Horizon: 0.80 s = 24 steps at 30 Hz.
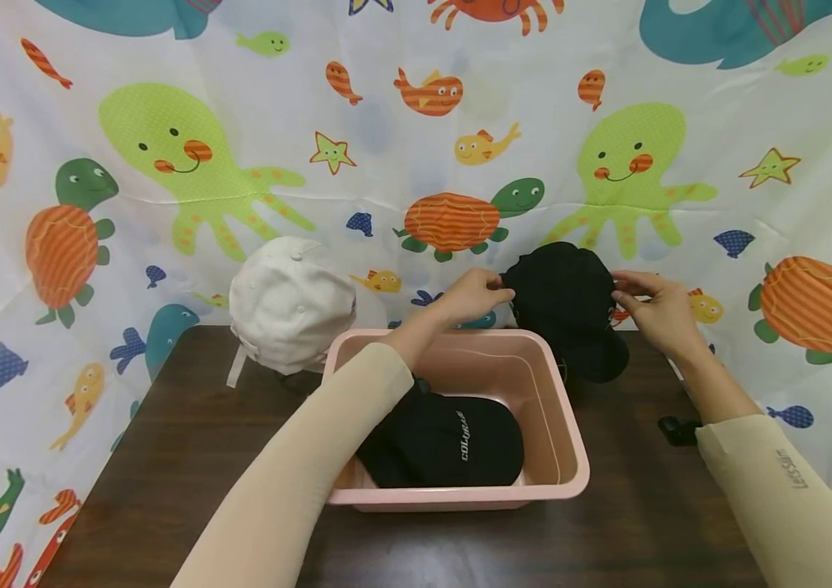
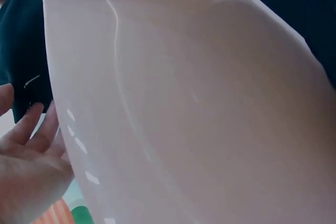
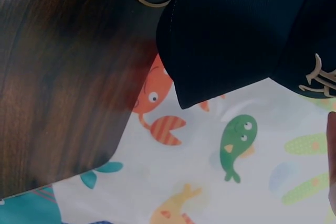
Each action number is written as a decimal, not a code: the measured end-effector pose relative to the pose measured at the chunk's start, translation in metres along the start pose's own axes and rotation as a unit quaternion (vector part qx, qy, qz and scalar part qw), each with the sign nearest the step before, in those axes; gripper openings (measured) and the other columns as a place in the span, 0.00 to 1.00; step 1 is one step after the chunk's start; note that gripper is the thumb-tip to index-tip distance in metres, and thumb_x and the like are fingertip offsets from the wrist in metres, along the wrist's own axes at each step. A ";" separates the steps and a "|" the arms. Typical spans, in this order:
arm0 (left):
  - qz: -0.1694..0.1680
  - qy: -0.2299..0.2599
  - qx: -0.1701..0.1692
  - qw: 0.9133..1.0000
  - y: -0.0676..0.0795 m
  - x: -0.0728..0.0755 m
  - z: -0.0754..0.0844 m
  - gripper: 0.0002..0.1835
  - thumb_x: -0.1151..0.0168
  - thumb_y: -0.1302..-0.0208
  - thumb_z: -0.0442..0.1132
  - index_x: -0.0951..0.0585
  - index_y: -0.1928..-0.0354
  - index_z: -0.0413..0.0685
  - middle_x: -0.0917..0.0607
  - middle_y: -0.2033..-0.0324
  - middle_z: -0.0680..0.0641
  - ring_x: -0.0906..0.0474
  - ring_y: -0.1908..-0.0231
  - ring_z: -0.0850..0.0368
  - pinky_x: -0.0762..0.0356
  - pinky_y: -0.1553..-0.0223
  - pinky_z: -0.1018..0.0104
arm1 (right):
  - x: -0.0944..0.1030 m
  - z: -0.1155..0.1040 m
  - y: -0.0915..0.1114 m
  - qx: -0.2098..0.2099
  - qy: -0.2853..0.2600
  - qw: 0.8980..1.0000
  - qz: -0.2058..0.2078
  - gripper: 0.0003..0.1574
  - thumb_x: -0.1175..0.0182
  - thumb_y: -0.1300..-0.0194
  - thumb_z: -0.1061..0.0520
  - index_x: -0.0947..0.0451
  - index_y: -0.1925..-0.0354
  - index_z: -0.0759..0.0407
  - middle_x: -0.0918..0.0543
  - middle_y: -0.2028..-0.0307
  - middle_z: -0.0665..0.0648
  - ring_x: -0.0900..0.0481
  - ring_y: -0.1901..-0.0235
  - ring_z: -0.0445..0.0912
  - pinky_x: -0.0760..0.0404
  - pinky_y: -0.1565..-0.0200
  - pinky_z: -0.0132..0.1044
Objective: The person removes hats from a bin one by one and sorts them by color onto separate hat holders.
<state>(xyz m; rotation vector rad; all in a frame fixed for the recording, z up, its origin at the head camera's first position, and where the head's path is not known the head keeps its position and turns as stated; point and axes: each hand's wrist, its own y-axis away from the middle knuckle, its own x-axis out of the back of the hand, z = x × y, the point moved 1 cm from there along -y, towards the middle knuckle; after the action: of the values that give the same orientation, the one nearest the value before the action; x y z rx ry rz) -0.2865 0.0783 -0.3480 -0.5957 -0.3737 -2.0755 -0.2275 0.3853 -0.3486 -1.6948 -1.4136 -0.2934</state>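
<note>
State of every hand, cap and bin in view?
Left hand: pinches outer black cap
Right hand: pinches outer black cap
Outer black cap: held by both hands
Pink bin: upright, uncovered
Lettered black cap: lying in pink bin
White cap: unheld, outside pink bin

From my station I read "COLORA…", its ending unclear, across the black cap (image 1: 423, 445) in the tub (image 1: 460, 494), and "LetsSlim" on the right sleeve (image 1: 783, 490); the other black cap's (image 1: 562, 294) pale marking (image 3: 321, 80) is illegible.
</note>
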 end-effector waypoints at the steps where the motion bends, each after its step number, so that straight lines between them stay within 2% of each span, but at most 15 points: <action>1: 0.002 0.010 0.000 1.000 0.000 -0.001 0.000 0.17 0.43 0.19 0.45 0.18 0.47 0.36 0.18 0.52 0.41 0.24 0.55 0.52 0.24 0.54 0.63 | 0.000 0.000 0.000 0.003 -0.001 1.000 0.001 0.19 0.36 0.28 0.68 0.17 0.41 0.70 0.13 0.55 0.74 0.27 0.61 0.19 0.30 0.57 0.15; 7: 0.014 0.055 0.001 0.998 -0.001 -0.004 0.001 0.20 0.40 0.21 0.43 0.21 0.36 0.38 0.19 0.40 0.42 0.23 0.41 0.50 0.22 0.41 0.60 | 0.000 0.002 0.000 0.005 -0.006 1.000 0.003 0.18 0.36 0.29 0.69 0.17 0.42 0.71 0.13 0.56 0.74 0.26 0.62 0.19 0.29 0.59 0.13; 12: 0.022 0.064 -0.007 0.998 -0.003 -0.004 0.002 0.20 0.38 0.24 0.36 0.22 0.34 0.37 0.17 0.47 0.42 0.22 0.48 0.52 0.22 0.54 0.68 | 0.000 0.002 0.000 0.002 -0.006 1.000 0.008 0.18 0.35 0.29 0.70 0.16 0.42 0.70 0.13 0.56 0.75 0.26 0.62 0.19 0.29 0.59 0.14; 16: 0.016 0.076 -0.014 0.997 -0.004 -0.004 0.001 0.17 0.37 0.27 0.30 0.19 0.38 0.38 0.16 0.53 0.40 0.22 0.55 0.53 0.25 0.62 0.69 | -0.001 0.004 0.000 0.006 -0.010 1.000 0.011 0.18 0.35 0.30 0.71 0.16 0.43 0.71 0.14 0.57 0.75 0.26 0.63 0.19 0.29 0.59 0.14; 21: 0.007 0.070 -0.016 0.997 -0.007 -0.005 -0.001 0.13 0.39 0.25 0.30 0.14 0.43 0.42 0.13 0.52 0.43 0.21 0.58 0.56 0.25 0.61 0.69 | -0.002 0.004 0.001 0.007 -0.012 1.000 0.010 0.19 0.35 0.30 0.71 0.16 0.42 0.71 0.13 0.57 0.75 0.26 0.63 0.19 0.29 0.59 0.14; 24: 0.006 0.060 -0.016 0.998 -0.008 -0.005 -0.003 0.12 0.41 0.24 0.31 0.12 0.46 0.43 0.12 0.51 0.42 0.23 0.60 0.56 0.27 0.61 0.68 | -0.003 0.004 0.001 0.003 -0.012 1.000 0.009 0.18 0.35 0.30 0.70 0.16 0.42 0.71 0.13 0.56 0.75 0.26 0.62 0.19 0.29 0.59 0.14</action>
<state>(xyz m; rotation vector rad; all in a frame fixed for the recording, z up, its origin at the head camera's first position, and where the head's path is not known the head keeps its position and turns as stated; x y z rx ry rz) -0.2919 0.0851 -0.3539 -0.4886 -0.2677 -2.0983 -0.2289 0.3864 -0.3533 -1.7103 -1.4155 -0.2594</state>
